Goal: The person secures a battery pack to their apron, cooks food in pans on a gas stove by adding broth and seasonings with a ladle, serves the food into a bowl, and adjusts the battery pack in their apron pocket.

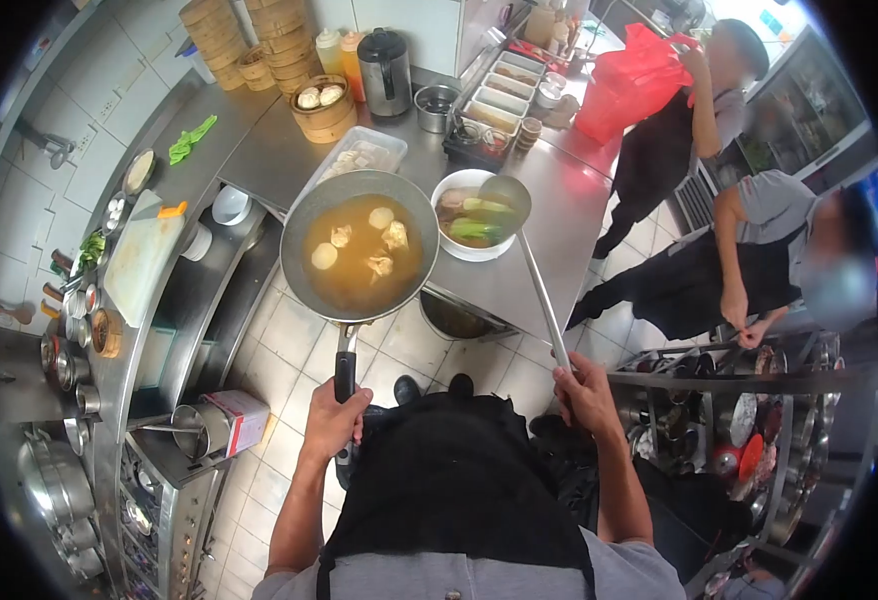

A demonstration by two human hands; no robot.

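My left hand (335, 422) is wrapped round the black handle of a frying pan (299, 225). Brown broth (344, 285) fills the pan, with pale round slices and some dumpling-like pieces in it. My right hand (585, 390) grips the long metal handle of a ladle (507, 205). The ladle's bowl is over the right rim of a white bowl (474, 250). Green vegetables (484, 220) and what looks like meat lie in the white bowl, which stands on the steel counter just right of the pan. Whether the ladle touches the bowl, I cannot tell.
Behind the pan stand a plastic tub (369, 150), a bamboo steamer with buns (324, 115) and a steel jug (386, 75). Topping trays (499, 105) sit further right. Two people are at the right, one holding a red bag (624, 85). A cutting board (139, 260) lies left.
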